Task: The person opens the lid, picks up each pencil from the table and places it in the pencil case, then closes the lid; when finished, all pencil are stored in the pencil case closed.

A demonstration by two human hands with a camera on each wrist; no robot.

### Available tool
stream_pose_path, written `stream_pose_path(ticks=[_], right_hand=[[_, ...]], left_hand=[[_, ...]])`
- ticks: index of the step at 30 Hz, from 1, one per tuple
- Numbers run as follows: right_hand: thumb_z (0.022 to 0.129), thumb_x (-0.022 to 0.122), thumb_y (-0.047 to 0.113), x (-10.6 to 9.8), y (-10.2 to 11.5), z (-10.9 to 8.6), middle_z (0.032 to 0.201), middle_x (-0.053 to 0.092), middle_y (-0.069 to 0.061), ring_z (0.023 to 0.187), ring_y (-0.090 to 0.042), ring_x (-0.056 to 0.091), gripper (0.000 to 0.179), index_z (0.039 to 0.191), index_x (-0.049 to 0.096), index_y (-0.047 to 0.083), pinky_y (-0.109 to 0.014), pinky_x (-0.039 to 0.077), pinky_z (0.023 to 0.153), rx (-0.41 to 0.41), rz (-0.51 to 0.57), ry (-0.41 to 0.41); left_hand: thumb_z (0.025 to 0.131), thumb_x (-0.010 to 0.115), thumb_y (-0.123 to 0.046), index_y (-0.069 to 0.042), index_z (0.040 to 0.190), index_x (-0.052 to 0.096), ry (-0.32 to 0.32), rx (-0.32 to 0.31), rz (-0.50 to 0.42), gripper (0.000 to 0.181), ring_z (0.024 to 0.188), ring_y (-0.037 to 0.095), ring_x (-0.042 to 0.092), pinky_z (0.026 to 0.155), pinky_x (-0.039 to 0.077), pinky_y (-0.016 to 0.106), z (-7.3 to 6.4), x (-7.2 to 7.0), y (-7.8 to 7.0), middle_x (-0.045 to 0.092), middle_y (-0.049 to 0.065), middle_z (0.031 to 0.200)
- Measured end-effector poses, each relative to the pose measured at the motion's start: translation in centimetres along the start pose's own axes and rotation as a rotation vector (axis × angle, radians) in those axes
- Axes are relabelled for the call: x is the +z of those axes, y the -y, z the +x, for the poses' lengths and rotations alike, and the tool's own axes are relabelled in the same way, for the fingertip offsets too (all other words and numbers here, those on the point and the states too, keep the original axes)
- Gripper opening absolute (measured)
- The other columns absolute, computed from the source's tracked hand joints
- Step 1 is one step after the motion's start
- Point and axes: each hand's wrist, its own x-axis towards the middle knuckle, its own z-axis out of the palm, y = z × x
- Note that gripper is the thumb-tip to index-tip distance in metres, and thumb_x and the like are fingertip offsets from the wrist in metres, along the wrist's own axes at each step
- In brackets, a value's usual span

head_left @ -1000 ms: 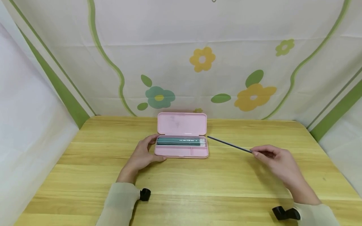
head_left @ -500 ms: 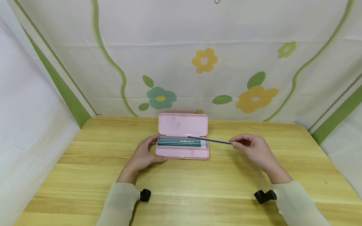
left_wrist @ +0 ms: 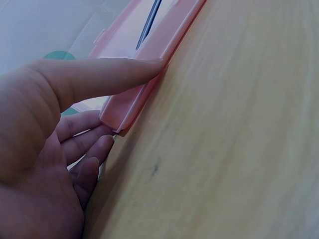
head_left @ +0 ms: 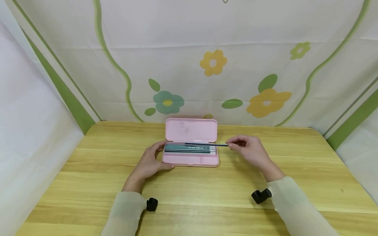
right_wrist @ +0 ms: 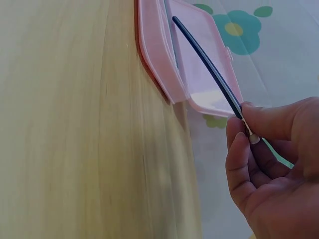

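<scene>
A pink pencil case [head_left: 181, 159] lies with its lid raised at the back of the table. Several dark green pencils [head_left: 180, 149] with white eraser ends fill its rear compartment. My left hand [head_left: 149, 163] grips the case's left end, thumb at the front wall and fingers at the far side. Between thumb and fingertips, my right hand [head_left: 251, 152] pinches one dark pencil [right_wrist: 212, 72] near its eraser end. That pencil reaches leftward over the rear compartment, roughly parallel to the others. In the left wrist view, part of a dark pencil [left_wrist: 148, 25] shows above the case.
Two smaller compartments at the front of the case hold nothing visible. The wooden table [head_left: 189, 203] extends in front and to both sides. A white cloth [head_left: 177, 65] with printed flowers hangs right behind the case.
My right hand has moved left, bringing the pencil from beside the case to over its rear compartment and levelling it with the others. The left hand has kept its place.
</scene>
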Motion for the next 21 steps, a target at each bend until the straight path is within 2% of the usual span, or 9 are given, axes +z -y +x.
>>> stream_pose_path(ticks=[5, 14, 21], right_hand=[[0.102, 0.075, 0.018, 1.2, 0.7, 0.8, 0.112, 0.079, -0.014, 0.094, -0.025, 0.069, 0.018, 0.115, 0.080, 0.006, -0.025, 0.055, 0.073, -0.016, 0.008, 0.013], [0.102, 0.075, 0.015, 3.5, 2.0, 2.2, 0.107, 0.077, -0.011, 0.088, -0.023, 0.061, 0.013, 0.111, 0.082, 0.009, -0.026, 0.051, 0.071, -0.048, -0.011, 0.013], [0.101, 0.076, 0.016, 5.3, 2.8, 2.8, 0.106, 0.077, -0.007, 0.095, -0.025, 0.063, 0.012, 0.109, 0.083, 0.011, -0.034, 0.052, 0.080, -0.047, -0.014, 0.022]], left_hand=[[0.074, 0.099, -0.016, -0.017, 0.157, 0.053, 0.007, 0.014, -0.035, 0.095, 0.145, 0.035, 0.047, 0.127, 0.029, 0.064, -0.1, -0.1, -0.2, 0.055, 0.009, 0.158], [0.073, 0.100, -0.020, -0.020, 0.157, 0.054, 0.002, -0.013, -0.007, 0.096, 0.146, 0.036, 0.044, 0.125, 0.031, 0.066, -0.3, -0.1, -0.3, 0.049, 0.010, 0.159], [0.073, 0.100, -0.019, -0.017, 0.157, 0.053, 0.000, 0.003, -0.011, 0.096, 0.146, 0.036, 0.045, 0.126, 0.031, 0.065, -0.4, -0.2, -0.2, 0.051, 0.010, 0.158]])
